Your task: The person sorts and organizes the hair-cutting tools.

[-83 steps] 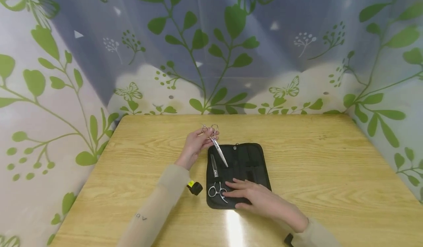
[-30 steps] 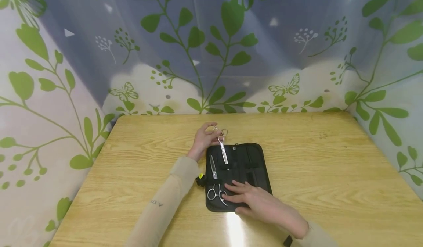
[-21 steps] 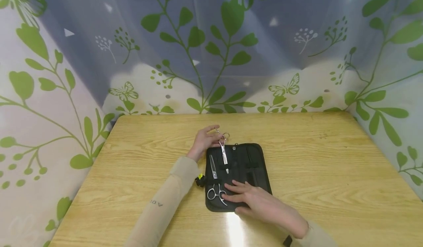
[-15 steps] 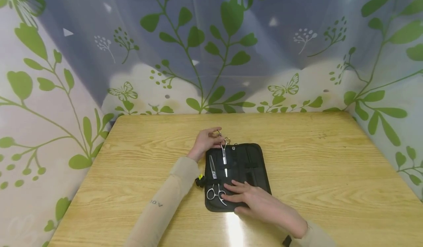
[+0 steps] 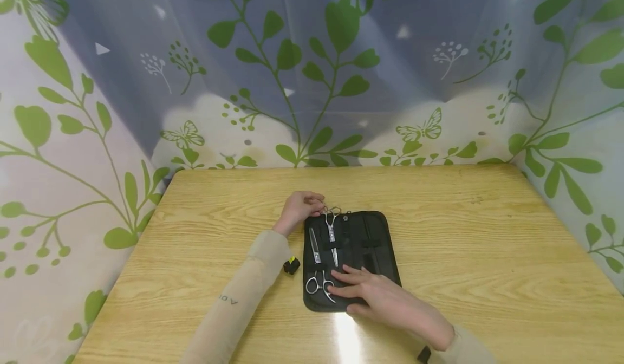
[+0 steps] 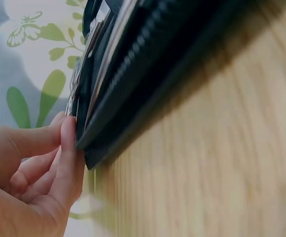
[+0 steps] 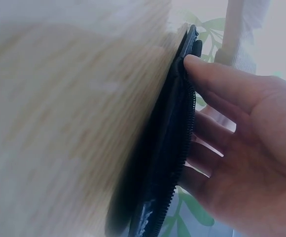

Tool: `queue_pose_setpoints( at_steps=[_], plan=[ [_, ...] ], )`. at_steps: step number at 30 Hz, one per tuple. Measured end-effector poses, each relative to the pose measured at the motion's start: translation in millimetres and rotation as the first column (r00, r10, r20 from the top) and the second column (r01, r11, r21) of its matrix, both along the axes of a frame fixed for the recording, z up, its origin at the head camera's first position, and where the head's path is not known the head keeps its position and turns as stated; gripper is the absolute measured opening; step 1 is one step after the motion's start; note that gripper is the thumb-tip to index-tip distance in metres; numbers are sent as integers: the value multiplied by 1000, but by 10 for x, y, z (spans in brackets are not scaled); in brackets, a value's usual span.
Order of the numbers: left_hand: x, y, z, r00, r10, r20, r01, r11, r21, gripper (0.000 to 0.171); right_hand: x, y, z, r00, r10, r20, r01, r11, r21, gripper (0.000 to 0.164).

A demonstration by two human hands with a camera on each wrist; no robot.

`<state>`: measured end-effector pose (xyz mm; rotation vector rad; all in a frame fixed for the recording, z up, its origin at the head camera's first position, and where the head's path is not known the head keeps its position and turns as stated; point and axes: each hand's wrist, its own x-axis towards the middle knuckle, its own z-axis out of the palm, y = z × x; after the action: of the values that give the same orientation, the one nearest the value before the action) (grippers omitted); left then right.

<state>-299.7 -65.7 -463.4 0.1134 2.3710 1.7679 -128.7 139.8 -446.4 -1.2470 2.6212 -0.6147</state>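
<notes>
A flat black zip case (image 5: pixel 353 220) lies spread on the wooden table. My left hand (image 5: pixel 298 208) is at its far left corner, thumb and index finger pinching the handle end of a silver pair of hairdressing scissors (image 5: pixel 332 235). Those scissors point toward me, blades under a dark strap in the case. A second pair of hairdressing scissors (image 5: pixel 315 253) is strapped in to their left, handles at the near end. My right hand (image 5: pixel 385 296) rests with spread fingers on the near right part of the case, a fingertip at that pair's finger ring. In the right wrist view, the thumb (image 7: pixel 212 74) touches the zip edge.
On the case's right half, dark straps (image 5: pixel 371 243) hold a slim dark item partly hidden by my hand. A wrist strap buckle (image 5: pixel 292 265) hangs below the left sleeve. A leaf-print curtain (image 5: pixel 312 82) stands behind the wooden table (image 5: pixel 463 234).
My left hand has brought the scissors over the case and slid them blade first under the strap, toward me. The right hand has stayed in place on the case.
</notes>
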Motion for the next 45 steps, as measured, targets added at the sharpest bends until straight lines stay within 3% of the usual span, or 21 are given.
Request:
queue_pose_setpoints(
  at_steps=[3, 7, 16, 24, 30, 34, 45],
  plan=[
    [12, -40, 1, 1000, -19, -14, 18, 996, -92, 26, -1, -4, -2, 1000, 1, -2, -1, 1000, 3, 46],
    [32, -75, 13, 995, -63, -71, 44, 969, -243, 26, -2, -2, 0, 1000, 1, 0, -1, 1000, 7, 46],
    [55, -55, 71, 961, -222, -165, 112, 858, -502, 21, -23, 3, 45, 994, 4, -112, 4, 998, 63, 46],
    [91, 4, 83, 927, -277, -251, 76, 797, -599, 18, -105, 139, 76, 966, -124, -227, 143, 987, 68, 59],
    [98, 51, 104, 897, -325, -300, 56, 757, -651, 27, -146, 199, 19, 975, -145, -167, 162, 983, 87, 56],
    [89, 56, 115, 893, -343, -292, 71, 748, -660, 28, -148, 207, 20, 981, -147, -129, 159, 983, 89, 57],
    [106, 27, 141, 881, -367, -298, 89, 748, -658, 29, -150, 188, 34, 983, -145, -113, 156, 984, 89, 59]
  ],
)
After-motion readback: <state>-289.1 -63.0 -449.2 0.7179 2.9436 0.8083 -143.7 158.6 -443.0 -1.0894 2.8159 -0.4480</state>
